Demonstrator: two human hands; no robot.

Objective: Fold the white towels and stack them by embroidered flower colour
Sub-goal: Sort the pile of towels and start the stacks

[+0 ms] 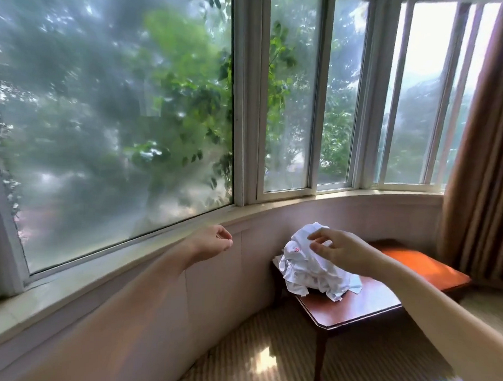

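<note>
As no towel has yet been lifted or squared, the task stands at its opening step: picking the first piece from the heap.

Head view. A crumpled heap of white cloth towels (313, 275) lies on the far-left part of a low, dark reddish wooden bench (354, 310) below the curved window sill (126, 265). None is folded and no stack is in sight. One small red embroidered flower (297, 249) shows on the upper left face of the heap; no other flower colour can be made out.

The right hand (340, 250) is held in front of the top of the heap, its fingers (320, 233) loosely curved, thumb and forefinger apart, nothing between them. Whether the tips touch the cloth cannot be told. The left hand (212, 242) is held out well to the left of the bench, in front of the wall under the sill, with loosely curled fingers holding nothing.

Judgement: the next move calls for pinching one layer alone near the top, lifting it clear of the tangle, and bringing the left hand across to take a second corner. The bare near half of the bench appears the likely place to fold.

Containers: no basket, box or tray is seen; the towels lie loose on the bench. An orange cushioned seat (425, 265) stands just behind the bench, carrying nothing visible.
</note>
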